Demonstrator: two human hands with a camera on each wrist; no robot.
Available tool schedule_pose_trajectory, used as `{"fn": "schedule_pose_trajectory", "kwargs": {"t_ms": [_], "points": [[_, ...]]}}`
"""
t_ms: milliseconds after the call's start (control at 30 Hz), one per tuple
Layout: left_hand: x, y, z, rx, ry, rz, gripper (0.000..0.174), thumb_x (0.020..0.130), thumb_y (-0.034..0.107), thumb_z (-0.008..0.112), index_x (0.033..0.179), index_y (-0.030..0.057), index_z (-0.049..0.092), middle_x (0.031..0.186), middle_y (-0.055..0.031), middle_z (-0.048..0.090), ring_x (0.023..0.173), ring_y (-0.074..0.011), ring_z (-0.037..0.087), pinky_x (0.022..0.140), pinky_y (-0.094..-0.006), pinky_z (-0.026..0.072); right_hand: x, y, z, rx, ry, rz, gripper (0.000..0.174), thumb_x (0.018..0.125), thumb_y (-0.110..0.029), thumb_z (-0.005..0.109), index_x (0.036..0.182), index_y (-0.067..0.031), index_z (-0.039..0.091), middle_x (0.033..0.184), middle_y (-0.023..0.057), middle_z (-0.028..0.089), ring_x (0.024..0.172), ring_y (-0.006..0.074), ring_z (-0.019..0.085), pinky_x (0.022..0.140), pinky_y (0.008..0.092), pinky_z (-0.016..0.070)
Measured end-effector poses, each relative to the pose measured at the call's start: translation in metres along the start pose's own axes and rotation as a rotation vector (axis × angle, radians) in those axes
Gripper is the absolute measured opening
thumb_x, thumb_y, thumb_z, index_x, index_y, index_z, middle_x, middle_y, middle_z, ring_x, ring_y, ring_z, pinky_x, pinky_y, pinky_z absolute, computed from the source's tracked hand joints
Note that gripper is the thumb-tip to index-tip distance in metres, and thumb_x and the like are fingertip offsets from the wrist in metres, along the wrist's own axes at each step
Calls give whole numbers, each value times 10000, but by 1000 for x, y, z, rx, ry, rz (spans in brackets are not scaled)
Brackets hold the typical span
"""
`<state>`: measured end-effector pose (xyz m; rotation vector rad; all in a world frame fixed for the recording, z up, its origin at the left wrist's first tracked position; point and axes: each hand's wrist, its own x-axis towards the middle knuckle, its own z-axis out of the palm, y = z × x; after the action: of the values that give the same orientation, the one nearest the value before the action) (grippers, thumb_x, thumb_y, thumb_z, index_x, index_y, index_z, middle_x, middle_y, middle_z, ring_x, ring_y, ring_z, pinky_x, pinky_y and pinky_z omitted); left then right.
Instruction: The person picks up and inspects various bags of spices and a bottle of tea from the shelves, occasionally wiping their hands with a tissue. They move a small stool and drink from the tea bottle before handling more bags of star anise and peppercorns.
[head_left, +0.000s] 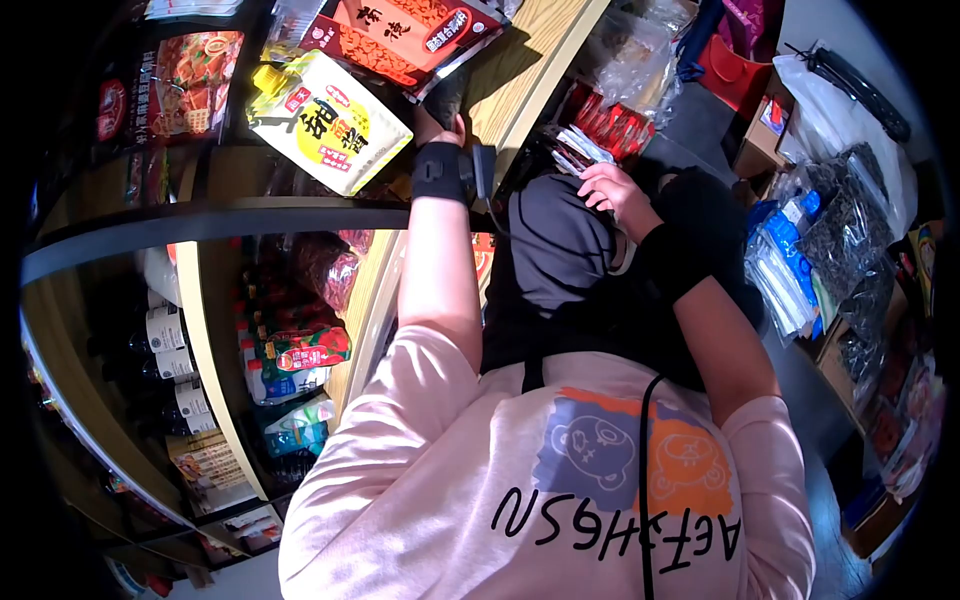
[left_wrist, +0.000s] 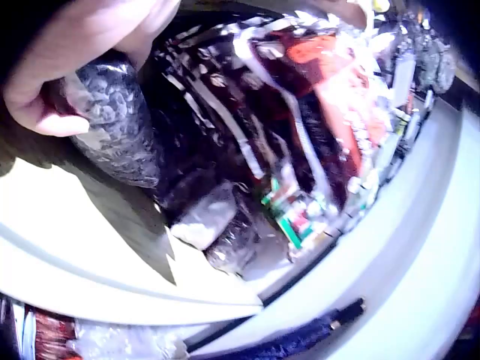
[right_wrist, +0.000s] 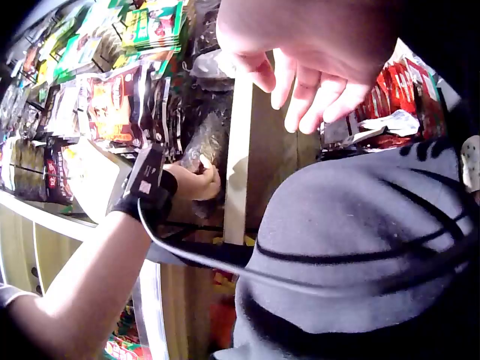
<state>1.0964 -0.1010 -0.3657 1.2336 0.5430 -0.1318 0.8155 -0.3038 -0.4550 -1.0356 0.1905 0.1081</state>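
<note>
My left hand (head_left: 447, 125) reaches up to the wooden shelf (head_left: 525, 65) and grips a clear bag of dark seeds (left_wrist: 112, 135) at its top, thumb and fingers pinching it. From the right wrist view, the same left hand (right_wrist: 193, 182) holds the bag (right_wrist: 206, 142) at the shelf's edge, among upright red and dark packets (left_wrist: 300, 112). My right hand (head_left: 612, 192) hovers over my raised knee in dark cloth (head_left: 555, 240), close to some red packets (head_left: 615, 125). The right hand (right_wrist: 315, 60) holds nothing, its fingers hanging loose.
A yellow and white spout pouch (head_left: 325, 120) lies on the upper shelf left of my left hand. Bottles (head_left: 165, 350) and colourful packs (head_left: 300, 355) fill the lower shelves. Clear bags of goods (head_left: 850, 240) and boxes crowd the floor on the right.
</note>
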Motion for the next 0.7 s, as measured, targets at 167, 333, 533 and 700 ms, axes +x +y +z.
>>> {"fn": "schedule_pose_trajectory", "kwargs": {"t_ms": [167, 333, 533, 700], "points": [[-135, -35, 0, -14, -202, 13, 362, 833, 400, 646, 1112, 191, 547, 1025, 33, 604, 940, -134, 558, 719, -336, 514, -9, -10, 4, 83, 39, 5, 369, 911, -364, 495, 1140, -75, 510, 1007, 59, 608, 848, 135, 576, 758, 275, 441], [-225, -55, -9, 265, -372, 41, 395, 847, 340, 648, 1157, 127, 528, 1092, -9, 584, 951, -146, 578, 774, -328, 500, -26, -32, 7, 386, 0, -3, 702, 878, -595, 482, 1357, -98, 355, 1192, 113, 551, 1056, 226, 552, 932, 412, 423], [-297, -70, -2, 534, -771, -24, 354, 914, 187, 557, 1220, 22, 492, 1085, -61, 621, 909, -146, 609, 740, -278, 506, -105, -101, -9, 95, 16, -25, 686, 896, -398, 572, 1441, -132, 251, 1309, 42, 455, 1128, 173, 503, 852, 400, 498], [-332, -108, 21, 590, -1125, -62, 367, 932, 121, 515, 1269, -12, 453, 1196, -74, 556, 1067, -138, 520, 946, -269, 391, -189, -110, -39, 127, 254, 9, 754, 851, -250, 666, 1436, -72, 224, 1287, 72, 473, 1152, 177, 482, 872, 344, 483]]}}
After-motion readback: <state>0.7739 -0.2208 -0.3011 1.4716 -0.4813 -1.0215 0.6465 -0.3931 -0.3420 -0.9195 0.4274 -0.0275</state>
